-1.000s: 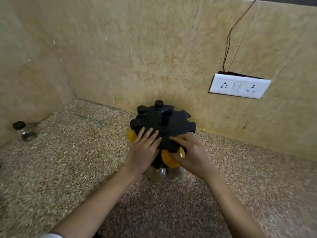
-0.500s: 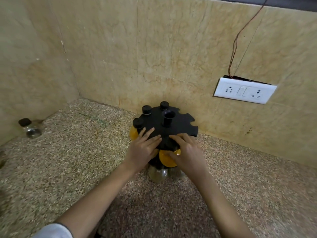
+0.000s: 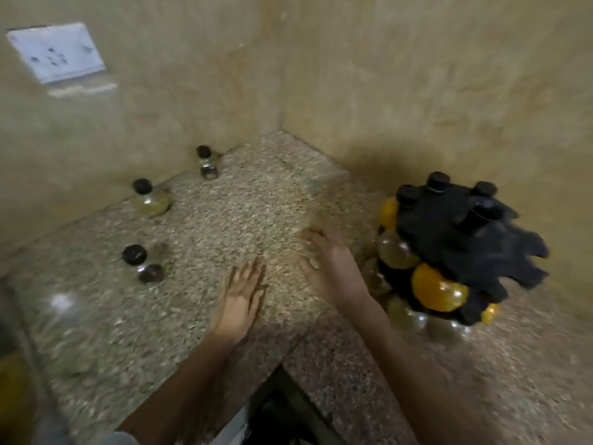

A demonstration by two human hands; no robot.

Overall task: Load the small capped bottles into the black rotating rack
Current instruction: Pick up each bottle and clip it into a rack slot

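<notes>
Both hands have left the rack since half a second ago, and the camera has turned to the left, so the black rotating rack (image 3: 462,239) now stands at 3 o'clock instead of in the middle. No brand, label or writing can be read on anything; the picture is blurred.

Nearest is the left hand (image 3: 240,297), flat over the speckled counter (image 3: 128,332) with its fingers spread and nothing in them. Just beyond it, toward 1 o'clock, the right hand (image 3: 327,261) is also open and empty, fingers loosely curved. The rack is just beside the right wrist, at its 3 o'clock, not touched by any finger.

On the rack I count four black caps standing up from the top disc, and below it at least three orange rounded bottles (image 3: 436,290) and some clear ones whose number I cannot tell.

Three loose capped bottles stand on the counter, all well apart from the fingers. The nearest loose bottle (image 3: 141,264) is at 9 o'clock of the left hand. The yellowish bottle (image 3: 149,199) is farther, at 10 o'clock. The farthest bottle (image 3: 207,163) is at 11 o'clock, close to the wall corner. One white socket plate (image 3: 56,53) is on the wall at far 10 o'clock.
</notes>
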